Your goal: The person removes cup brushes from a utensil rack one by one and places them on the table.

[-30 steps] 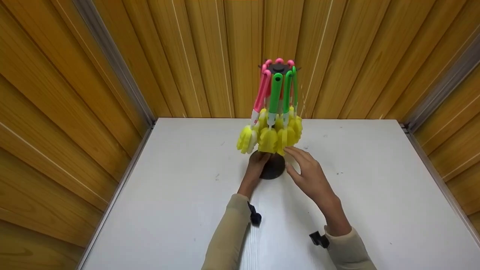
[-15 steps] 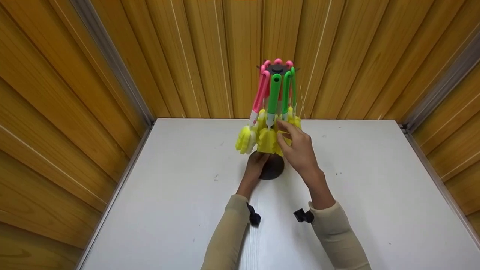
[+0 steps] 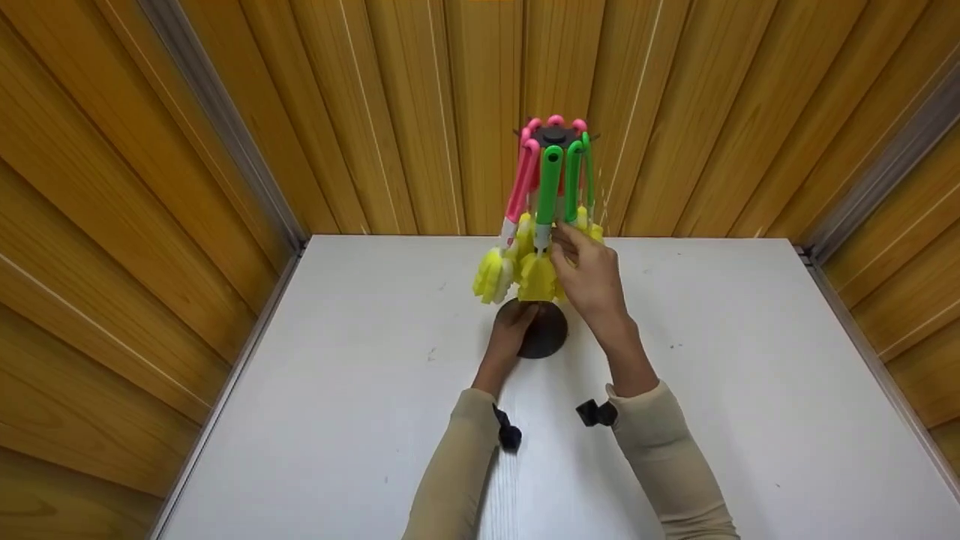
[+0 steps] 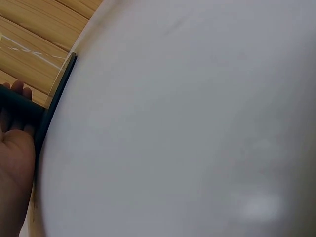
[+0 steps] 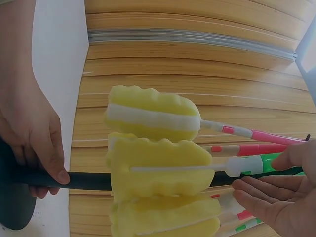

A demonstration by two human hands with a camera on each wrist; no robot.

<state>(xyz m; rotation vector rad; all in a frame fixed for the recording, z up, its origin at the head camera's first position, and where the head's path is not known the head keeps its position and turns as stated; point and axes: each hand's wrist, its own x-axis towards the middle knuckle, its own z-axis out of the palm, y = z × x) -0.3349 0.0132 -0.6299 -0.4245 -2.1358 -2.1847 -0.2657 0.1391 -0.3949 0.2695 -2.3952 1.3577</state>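
Note:
A black stand [image 3: 553, 136] holds several sponge bottle brushes by their hooked pink or green handles, yellow heads hanging down. My left hand [image 3: 512, 330] grips the stand's pole [image 5: 89, 180] just above the round black base [image 3: 544, 334]; thumb and fingers lie on opposite sides of the pole in the right wrist view. My right hand [image 3: 592, 274] is raised at the green-handled brushes. In the right wrist view its thumb overlaps the green handle of one bottle brush [image 5: 163, 168], while its fingers [image 5: 256, 190] extend fairly straight below the white neck. In the head view it partly hides the right-hand brushes.
The stand rests on a white table [image 3: 360, 360]. Wood-patterned panels [image 3: 412, 120] rise behind and at both sides, with grey metal strips [image 3: 232, 127] in the corners. A small black device sits at each sleeve cuff.
My right hand has moved up and slightly left, from beside the yellow heads to the necks of the green-handled brushes. My left hand stays at the pole.

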